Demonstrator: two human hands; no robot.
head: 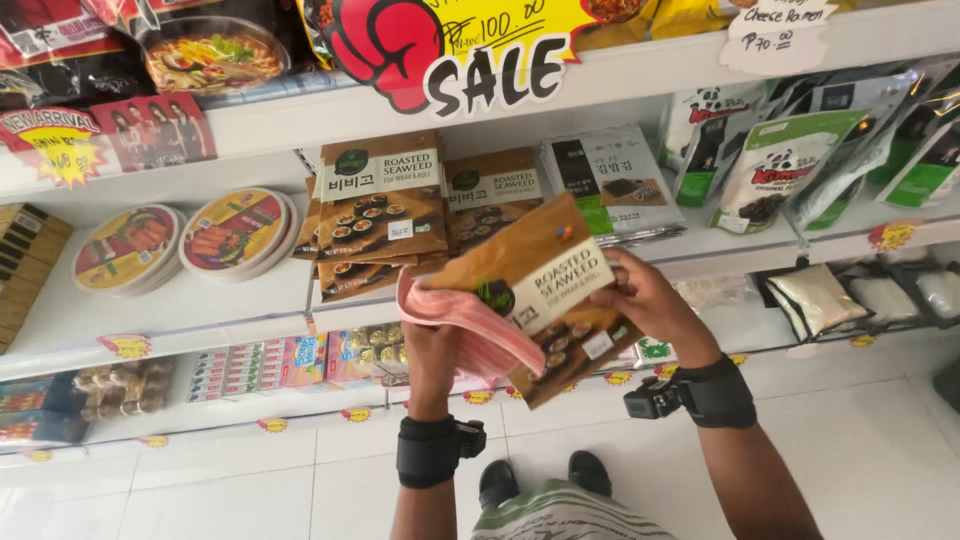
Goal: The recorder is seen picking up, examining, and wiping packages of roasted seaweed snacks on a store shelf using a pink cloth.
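Observation:
My right hand point(650, 303) grips a flat brown seaweed packet point(535, 290) by its right edge, tilted in front of the middle shelf. My left hand point(432, 352) holds a folded pink cloth point(462, 322) pressed against the packet's left side. Both wrists wear black straps with small devices. Behind the held packet, more brown seaweed packets point(382, 205) lean in a stack on the white shelf point(200, 305).
Round flat tins point(180, 243) stand left of the stack. Grey and green snack pouches point(780, 165) fill the shelf's right side. Small colourful boxes point(290, 362) sit on the lower shelf. A red and yellow sale sign point(470, 50) hangs above. My shoes point(545, 478) rest on white tiles.

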